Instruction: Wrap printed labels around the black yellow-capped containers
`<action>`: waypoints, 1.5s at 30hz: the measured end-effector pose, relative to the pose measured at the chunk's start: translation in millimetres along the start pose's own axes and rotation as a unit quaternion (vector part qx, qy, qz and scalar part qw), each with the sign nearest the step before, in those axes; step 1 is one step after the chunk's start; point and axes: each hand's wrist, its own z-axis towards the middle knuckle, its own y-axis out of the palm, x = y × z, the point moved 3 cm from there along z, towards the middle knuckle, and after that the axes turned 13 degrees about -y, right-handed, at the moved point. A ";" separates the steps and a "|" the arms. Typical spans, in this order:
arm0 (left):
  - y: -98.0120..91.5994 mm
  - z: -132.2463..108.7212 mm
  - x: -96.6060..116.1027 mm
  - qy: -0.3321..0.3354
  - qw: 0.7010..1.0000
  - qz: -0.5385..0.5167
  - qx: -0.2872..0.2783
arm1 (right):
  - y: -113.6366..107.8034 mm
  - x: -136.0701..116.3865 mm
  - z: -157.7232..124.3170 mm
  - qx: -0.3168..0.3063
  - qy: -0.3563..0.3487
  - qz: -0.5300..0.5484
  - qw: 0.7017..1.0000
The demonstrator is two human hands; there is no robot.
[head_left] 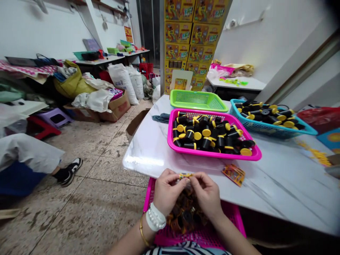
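My left hand [168,189] and my right hand [205,193] meet at the table's near edge, fingertips pinched on a small yellow printed piece [186,175]. Fingers cover most of that piece, so its exact kind is unclear. Beneath my hands a pink basket [240,223] rests at my lap, with several dark cylinders with orange-brown wraps [183,221] in it. Just beyond my right hand lies an orange printed sheet [234,174] on the table. Farther back stands another pink basket [212,154], full of black cylinders with yellow caps [205,132].
On the white marbled table [276,177] stand a green basket [198,92] and a blue basket [273,130] of black-and-yellow cylinders. A dark cloth [161,118] lies at the left edge. Yellow boxes [177,32] are stacked behind. At left, a seated person's leg [29,152] shows.
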 end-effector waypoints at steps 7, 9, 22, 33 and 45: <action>-5.7 12.8 2.7 -0.064 0.993 -0.081 -0.058 | 9.2 -4.5 -3.1 -0.042 -0.096 -0.058 0.993; -5.8 11.8 2.2 -0.088 0.989 -0.098 -0.071 | 8.6 -10.9 -1.4 -0.057 -0.110 -0.072 0.990; -3.2 12.0 6.4 -0.193 0.934 -0.253 -0.162 | -56.6 -70.4 136.7 -0.031 -0.142 -0.585 0.798; -0.1 21.9 11.1 -0.249 0.866 -0.398 -0.173 | -63.4 -64.0 115.1 -0.078 -0.275 -0.389 0.876; 20.7 21.4 11.7 -0.260 0.834 -0.431 -0.228 | -43.2 -40.8 36.5 -0.014 -0.066 0.053 0.996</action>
